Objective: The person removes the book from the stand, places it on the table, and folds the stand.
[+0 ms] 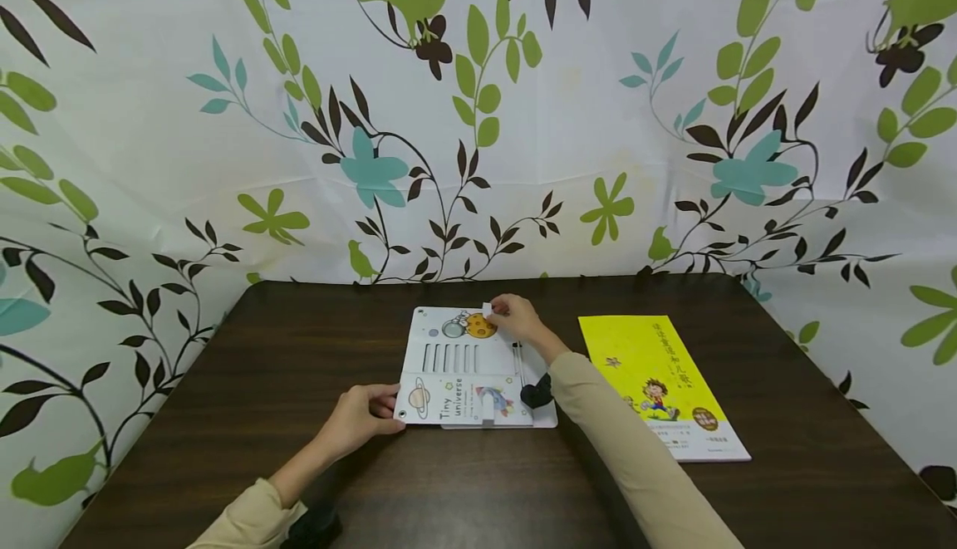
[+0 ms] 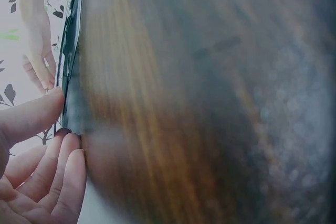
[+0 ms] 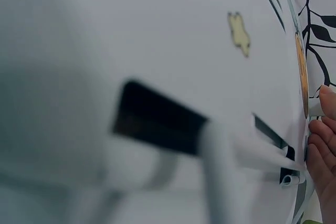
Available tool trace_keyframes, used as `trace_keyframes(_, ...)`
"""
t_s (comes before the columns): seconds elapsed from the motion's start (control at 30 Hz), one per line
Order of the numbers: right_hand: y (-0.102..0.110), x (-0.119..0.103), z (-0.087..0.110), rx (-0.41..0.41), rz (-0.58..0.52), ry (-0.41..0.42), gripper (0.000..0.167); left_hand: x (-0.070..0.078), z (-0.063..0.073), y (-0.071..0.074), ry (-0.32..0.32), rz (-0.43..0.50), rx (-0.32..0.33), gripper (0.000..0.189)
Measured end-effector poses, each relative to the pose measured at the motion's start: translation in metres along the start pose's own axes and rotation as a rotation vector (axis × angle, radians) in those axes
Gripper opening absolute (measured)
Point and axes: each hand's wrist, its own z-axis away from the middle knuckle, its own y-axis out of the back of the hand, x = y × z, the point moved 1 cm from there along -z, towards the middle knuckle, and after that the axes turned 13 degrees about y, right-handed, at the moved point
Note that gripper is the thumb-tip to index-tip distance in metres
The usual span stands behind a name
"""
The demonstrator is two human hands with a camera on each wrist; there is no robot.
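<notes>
A white panel like a folding book stand (image 1: 409, 358), printed with planets and "Tiny universe", lies flat on the dark table. My left hand (image 1: 357, 420) pinches its front left corner, thumb on top and fingers curled at the edge. In the left wrist view the panel's thin edge runs up from the left fingers (image 2: 68, 174). At the panel's far right, my right hand (image 1: 517, 321) pinches a small white tab (image 1: 487, 310) between thumb and fingers. A thin white rod (image 1: 517, 362) runs along the stand's right side, blurred up close in the right wrist view.
Right of the stand lies a yellow book (image 1: 624, 341) with a cartoon child on its cover, partly behind my right sleeve (image 1: 620, 441). The brown table (image 1: 314, 333) ends at a leaf-patterned cloth (image 1: 538, 117) at the back and sides.
</notes>
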Motion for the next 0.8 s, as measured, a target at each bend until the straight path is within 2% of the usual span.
trace_keyframes(0.33, -0.001, 0.002, 0.002, 0.02, -0.012, -0.033, 0.03, 0.001, 0.0, -0.001, -0.005, -0.005, 0.007, 0.053)
trace_keyframes(0.53, 0.007, -0.002, 0.01, -0.042, -0.066, -0.056, 0.035, 0.001, 0.0, 0.002, -0.007, 0.002, -0.004, 0.054)
trace_keyframes(0.6, 0.014, -0.004, 0.016, -0.063, -0.067, -0.026, 0.037, 0.0, -0.001, 0.004, -0.011, 0.006, -0.015, 0.054)
trace_keyframes(0.8, 0.047, -0.011, 0.037, -0.051, -0.031, 0.162, 0.038, 0.0, -0.002, 0.007, -0.018, 0.007, -0.065, 0.053)
